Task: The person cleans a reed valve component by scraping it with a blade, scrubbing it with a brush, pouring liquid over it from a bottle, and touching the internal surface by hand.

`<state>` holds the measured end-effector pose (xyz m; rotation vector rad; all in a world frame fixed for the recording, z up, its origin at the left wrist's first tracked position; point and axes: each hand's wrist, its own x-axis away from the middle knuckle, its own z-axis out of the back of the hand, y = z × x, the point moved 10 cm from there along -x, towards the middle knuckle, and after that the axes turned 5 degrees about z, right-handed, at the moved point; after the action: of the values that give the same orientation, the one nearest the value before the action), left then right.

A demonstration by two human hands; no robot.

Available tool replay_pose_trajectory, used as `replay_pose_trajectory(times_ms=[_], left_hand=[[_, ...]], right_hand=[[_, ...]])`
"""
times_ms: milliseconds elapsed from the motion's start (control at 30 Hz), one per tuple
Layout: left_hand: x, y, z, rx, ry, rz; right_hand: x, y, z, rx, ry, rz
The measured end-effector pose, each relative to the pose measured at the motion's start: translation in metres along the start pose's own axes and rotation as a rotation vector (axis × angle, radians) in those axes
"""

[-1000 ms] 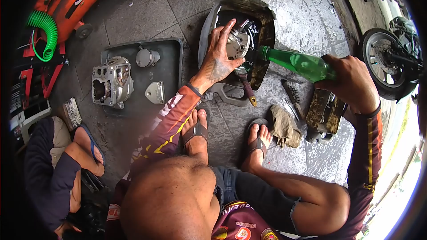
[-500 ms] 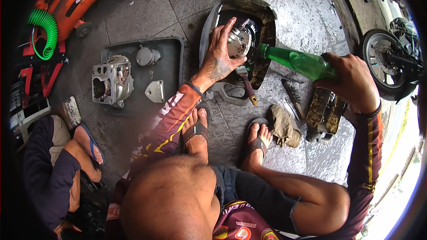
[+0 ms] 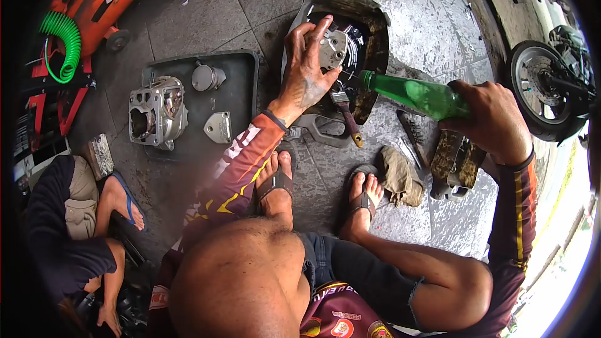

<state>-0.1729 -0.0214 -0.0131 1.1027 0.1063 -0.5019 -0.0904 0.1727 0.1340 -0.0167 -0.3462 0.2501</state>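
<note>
My left hand [image 3: 305, 69] is closed around a silver metal engine part [image 3: 334, 49] with holes in its face, holding it inside a cut-open plastic canister [image 3: 379, 20]. In my right hand [image 3: 491, 116] is a green plastic bottle [image 3: 418, 95], lying nearly level with its neck toward the canister. A thin stream of liquid seems to leave the mouth near the metal part. Dark, shiny liquid lies in the bottom of the canister. A paintbrush [image 3: 346, 117] leans on the canister's near edge, its bristles inside, just below my left hand.
On the left, a dark tray [image 3: 241, 66] bears an engine cylinder [image 3: 158, 112], a piston [image 3: 208, 78] and a small metal cover [image 3: 218, 128]. A rag [image 3: 400, 177], a coil spring [image 3: 410, 131] and a dirty metal part [image 3: 460, 158] lie right. Another person [image 3: 81, 231] sits lower left.
My left hand and the metal part have shifted slightly left, and the part has turned. The bottle has moved a little left and down. At lower left, the other person's leg and hand have moved.
</note>
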Motion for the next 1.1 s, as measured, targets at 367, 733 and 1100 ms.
replay_pose_trajectory(times_ms=[367,733,1100], left_hand=[[0.001,0.000,0.005,-0.021,0.044,-0.017],[0.005,0.016,0.007,-0.044,0.036,-0.198],[-0.001,-0.009,0.018,0.148,0.158,0.029]], right_hand=[[0.000,-0.001,-0.002,-0.004,0.007,0.024],[0.000,-0.010,0.006,0.020,0.000,0.028],[0.001,-0.007,0.002,0.008,-0.013,0.013]])
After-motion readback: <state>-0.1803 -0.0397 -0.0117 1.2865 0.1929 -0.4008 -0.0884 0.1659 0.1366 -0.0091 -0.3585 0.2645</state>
